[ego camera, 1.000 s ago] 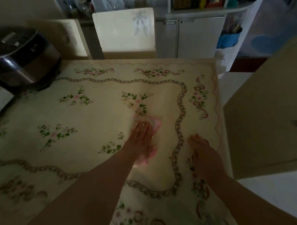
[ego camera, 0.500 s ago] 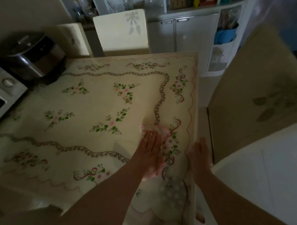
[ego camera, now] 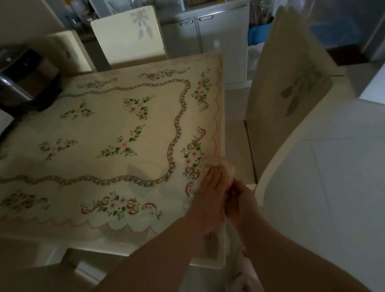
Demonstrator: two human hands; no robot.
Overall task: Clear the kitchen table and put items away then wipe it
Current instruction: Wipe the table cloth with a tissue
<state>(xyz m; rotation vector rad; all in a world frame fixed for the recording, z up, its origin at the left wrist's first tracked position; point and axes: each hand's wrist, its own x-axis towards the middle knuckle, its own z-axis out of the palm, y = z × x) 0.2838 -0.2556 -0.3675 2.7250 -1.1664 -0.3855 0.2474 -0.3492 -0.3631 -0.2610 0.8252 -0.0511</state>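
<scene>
The kitchen table (ego camera: 98, 168) carries a cream cloth printed with flowers and scroll borders. A pink wiping cloth (ego camera: 223, 166) lies at the table's right edge, near the front corner. My left hand (ego camera: 211, 190) presses on it with straight fingers. My right hand (ego camera: 244, 203) is just past the edge, loosely cupped against my left hand and the cloth; its fingertips are hidden, and nothing shows in it.
A dark rice cooker (ego camera: 24, 79) stands at the table's far left corner. Two cream chairs (ego camera: 126, 32) stand at the far side and one chair (ego camera: 288, 95) close to the right side. White cabinets (ego camera: 214, 32) line the back. Pale floor tiles (ego camera: 339, 196) lie on the right.
My left hand slid the pink cloth from the table's middle to the right edge. My right hand left the tabletop and came beside my left hand past the edge.
</scene>
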